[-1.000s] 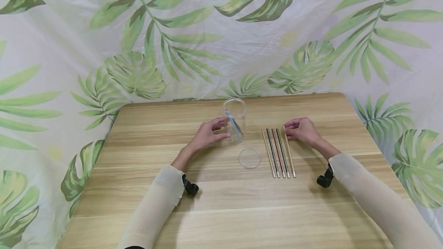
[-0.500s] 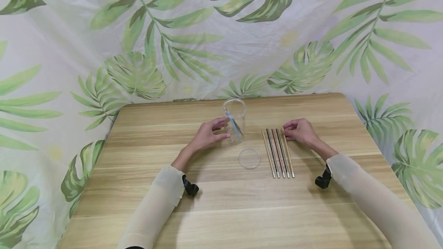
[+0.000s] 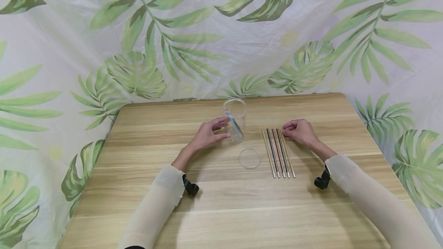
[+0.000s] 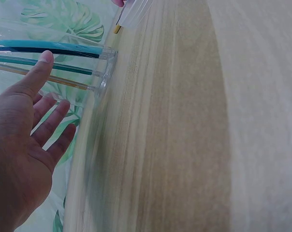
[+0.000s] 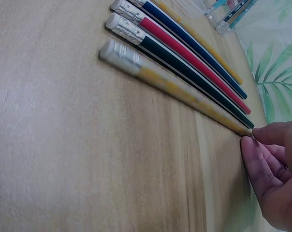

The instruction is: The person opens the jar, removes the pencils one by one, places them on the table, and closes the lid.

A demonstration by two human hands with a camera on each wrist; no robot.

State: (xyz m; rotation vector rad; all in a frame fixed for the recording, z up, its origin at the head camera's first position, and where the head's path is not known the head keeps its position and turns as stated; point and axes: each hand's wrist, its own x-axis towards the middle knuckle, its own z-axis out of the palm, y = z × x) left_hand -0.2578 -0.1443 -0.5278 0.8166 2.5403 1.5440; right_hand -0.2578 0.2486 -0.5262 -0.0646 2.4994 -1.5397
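Observation:
A clear plastic cup stands upright toward the back of the table, with several blue, teal and yellowish pencils leaning inside. My left hand is at its left side, thumb against the wall and the other fingers loosely spread. On the right, pencils lie in a row, white erasers toward me. My right hand pinches the far end of the rightmost yellow pencil between thumb and index finger. Beside that pencil lie a dark green one, a red one, a dark blue one and another yellow one.
A clear round lid lies flat between the cup and the pencil row. The wooden table ends at a back edge just behind the cup. Behind it hangs a leaf-patterned cloth.
My right hand has shifted slightly left, bringing the far end of the yellow pencil closer to the dark pencil beside it. My left hand and the cup have stayed put.

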